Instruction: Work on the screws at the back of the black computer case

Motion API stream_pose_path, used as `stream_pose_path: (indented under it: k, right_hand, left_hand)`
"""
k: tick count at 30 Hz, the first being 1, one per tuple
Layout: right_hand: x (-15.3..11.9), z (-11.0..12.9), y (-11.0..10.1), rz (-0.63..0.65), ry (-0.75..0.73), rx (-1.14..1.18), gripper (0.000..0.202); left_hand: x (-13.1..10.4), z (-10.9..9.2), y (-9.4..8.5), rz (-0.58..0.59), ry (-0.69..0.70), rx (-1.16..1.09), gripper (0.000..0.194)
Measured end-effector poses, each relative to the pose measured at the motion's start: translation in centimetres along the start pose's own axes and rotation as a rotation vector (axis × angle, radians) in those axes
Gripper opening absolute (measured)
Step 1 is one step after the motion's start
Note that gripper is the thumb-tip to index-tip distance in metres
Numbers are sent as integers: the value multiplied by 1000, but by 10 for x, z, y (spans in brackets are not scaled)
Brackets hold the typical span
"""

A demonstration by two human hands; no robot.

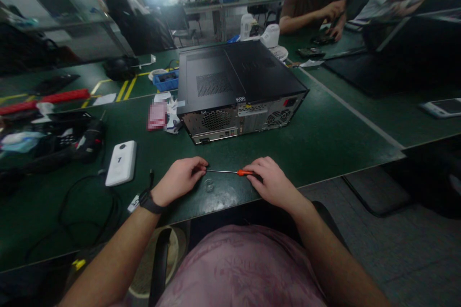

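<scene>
A screwdriver (245,172) with an orange and black handle lies level just above the table's near edge. My right hand (268,180) is closed round its handle. At the tip of the thin metal shaft, the fingers of my left hand (185,175) are pinched together; whatever they hold there is too small to make out. Below the shaft, near my left fingertips, is a small clear round piece (209,185) on the table. Beyond both hands a black computer case (230,86) rests on its side, its metal back panel facing me.
Left of my hands lie a white power bank (121,163) and a black cable (66,196). A black power drill (88,141) is farther left. A blue tray (165,81) stands behind the case's left side. At the far right is a phone (444,107); a co-worker (313,5) handles parts beyond.
</scene>
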State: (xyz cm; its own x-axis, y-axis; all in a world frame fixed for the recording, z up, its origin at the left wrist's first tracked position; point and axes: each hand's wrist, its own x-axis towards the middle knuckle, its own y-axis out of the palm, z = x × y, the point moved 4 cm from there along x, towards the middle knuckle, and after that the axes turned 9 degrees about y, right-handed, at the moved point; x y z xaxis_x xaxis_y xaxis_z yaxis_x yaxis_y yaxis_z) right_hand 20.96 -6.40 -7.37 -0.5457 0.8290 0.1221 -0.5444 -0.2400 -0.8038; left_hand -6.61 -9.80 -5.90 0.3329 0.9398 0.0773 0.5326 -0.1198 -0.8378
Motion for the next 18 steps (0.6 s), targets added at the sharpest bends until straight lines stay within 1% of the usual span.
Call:
stream_pose_path:
  k: [9,18]
  right_hand:
    - [0,-1,0,-8,7,29,22]
    - [0,-3,3,-16,28,-21,21]
  left_hand:
    - [1,2,3,-19,9,-7,23]
    - [1,0,2,-25,4,-16,24]
